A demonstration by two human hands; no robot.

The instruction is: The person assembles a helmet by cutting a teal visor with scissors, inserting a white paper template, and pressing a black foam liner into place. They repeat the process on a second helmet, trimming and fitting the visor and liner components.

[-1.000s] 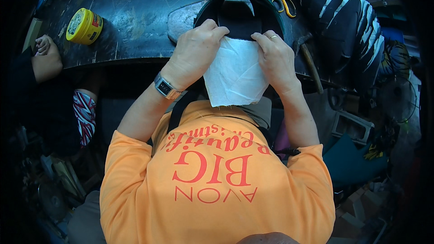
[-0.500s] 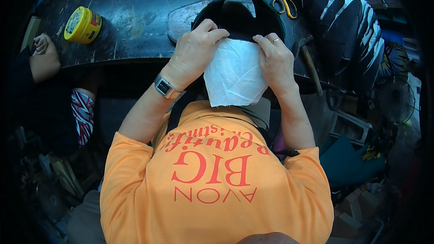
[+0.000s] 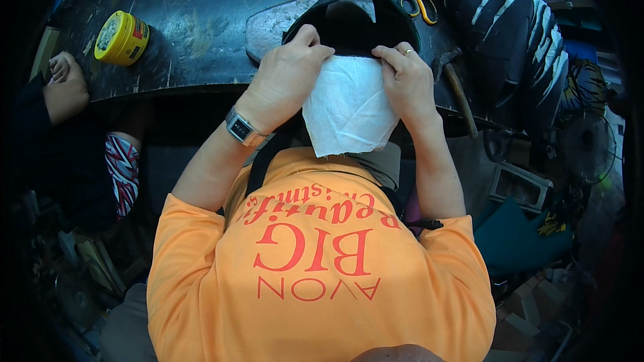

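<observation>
A black curved piece, which looks like a shoe upper, stands at the table's near edge with its dark hollow facing me. White cloth lining hangs from its near edge toward my lap, its lower end frayed. My left hand pinches the left corner where lining and black edge meet. At the right corner of the same edge, my right hand pinches with thumb and forefinger. The lining lies fairly smooth between both hands, with a few creases. My fingertips partly hide the gripped edge.
On the dark worktable are a yellow tub, scissors with yellow-black handles, a hammer and a flat grey slab. Stacked black-and-white pieces fill the right side. Another person's hand rests at the left edge.
Both hands and the black piece have shifted very slightly; the grip on the lining's edge stays the same. Nothing was taken up or let go.
</observation>
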